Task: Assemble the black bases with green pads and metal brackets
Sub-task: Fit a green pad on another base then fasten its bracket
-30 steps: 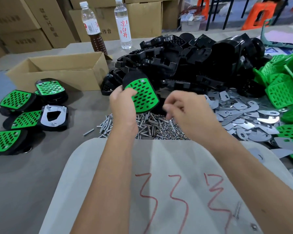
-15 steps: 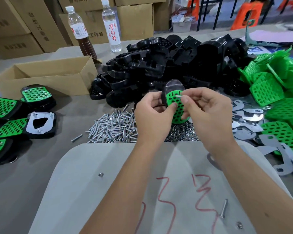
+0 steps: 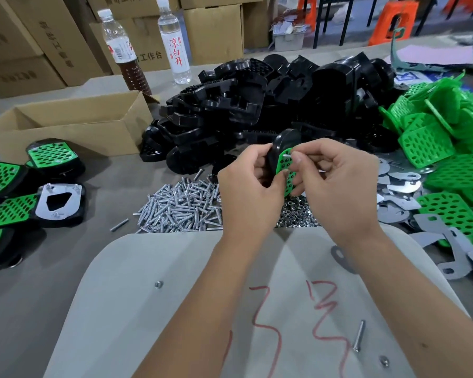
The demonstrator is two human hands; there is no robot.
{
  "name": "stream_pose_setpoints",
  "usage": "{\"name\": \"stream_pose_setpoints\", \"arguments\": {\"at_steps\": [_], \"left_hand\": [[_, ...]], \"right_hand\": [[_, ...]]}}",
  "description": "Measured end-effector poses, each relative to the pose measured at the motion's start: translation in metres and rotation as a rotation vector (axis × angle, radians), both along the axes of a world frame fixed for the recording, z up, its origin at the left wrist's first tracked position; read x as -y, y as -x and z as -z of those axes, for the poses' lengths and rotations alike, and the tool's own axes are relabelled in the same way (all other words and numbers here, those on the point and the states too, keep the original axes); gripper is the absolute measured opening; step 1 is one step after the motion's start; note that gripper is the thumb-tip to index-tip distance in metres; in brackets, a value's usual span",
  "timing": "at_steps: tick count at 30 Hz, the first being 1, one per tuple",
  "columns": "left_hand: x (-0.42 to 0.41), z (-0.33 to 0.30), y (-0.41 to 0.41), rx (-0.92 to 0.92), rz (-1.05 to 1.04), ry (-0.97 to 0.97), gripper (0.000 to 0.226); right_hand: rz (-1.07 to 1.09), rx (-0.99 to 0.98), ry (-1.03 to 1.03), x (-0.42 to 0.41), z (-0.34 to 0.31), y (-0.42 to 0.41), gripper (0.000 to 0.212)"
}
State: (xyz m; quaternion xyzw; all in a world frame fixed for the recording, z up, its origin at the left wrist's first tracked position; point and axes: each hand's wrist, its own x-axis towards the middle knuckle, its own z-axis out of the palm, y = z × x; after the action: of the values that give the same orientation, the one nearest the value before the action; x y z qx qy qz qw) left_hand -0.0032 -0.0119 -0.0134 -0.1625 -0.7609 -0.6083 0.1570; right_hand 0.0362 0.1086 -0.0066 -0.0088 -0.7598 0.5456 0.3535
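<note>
While the left hand (image 3: pixel 250 186) grips a black base (image 3: pixel 284 143) fitted with a green pad (image 3: pixel 284 170), held on edge above the tabletop (image 3: pixel 25 309) just over the loose fasteners, the right hand (image 3: pixel 342 186) pinches a small screw (image 3: pixel 286 156) between thumb and forefinger, its tip against the pad's face. Both hands are curled closed round what they hold and sit close together, fingers nearly touching. Under them lies a heap of silver screws (image 3: pixel 180 208), and beside it, partly hidden by the hands, a smaller heap of nuts (image 3: pixel 298 214). Behind them rises a large pile of black bases (image 3: pixel 257 105); to the right are a pile of green pads (image 3: pixel 448 148) and, nearer the hands, scattered metal brackets (image 3: pixel 399 192). At the left edge sit several finished pieces (image 3: pixel 49 156), green side up, and one turned over showing a metal bracket plate (image 3: pixel 58 200) screwed to its underside. An open cardboard box (image 3: pixel 74 129) stands behind these, with two bottles (image 3: pixel 172 42) beyond it, one clear and one holding dark liquid. A pale sheet (image 3: pixel 175 309) marked with red scribbles covers the near tabletop under the forearms; a lone nut (image 3: pixel 158 284) lies on its left part, and a single screw (image 3: pixel 358 335) and another nut on its right.
</note>
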Motion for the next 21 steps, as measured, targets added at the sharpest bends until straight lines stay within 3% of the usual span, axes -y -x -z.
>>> {"name": "stream_pose_setpoints", "arguments": {"at_steps": [8,15,18,21], "left_hand": [[-0.001,-0.001,-0.004,0.034,-0.043,-0.003,0.042],[-0.004,-0.001,-0.006,-0.091,-0.055,0.096,0.024],[-0.001,0.000,-0.001,0.020,0.005,0.003,0.027],[0.000,0.000,0.003,0.218,0.073,-0.179,0.030]], "right_hand": [[0.088,-0.050,-0.432,0.001,-0.008,-0.001,0.013],[0.002,0.063,0.055,0.004,-0.003,0.000,0.013],[-0.086,0.051,0.162,-0.001,-0.006,-0.001,0.005],[0.064,0.030,0.181,-0.005,-0.002,0.000,0.024]]}}
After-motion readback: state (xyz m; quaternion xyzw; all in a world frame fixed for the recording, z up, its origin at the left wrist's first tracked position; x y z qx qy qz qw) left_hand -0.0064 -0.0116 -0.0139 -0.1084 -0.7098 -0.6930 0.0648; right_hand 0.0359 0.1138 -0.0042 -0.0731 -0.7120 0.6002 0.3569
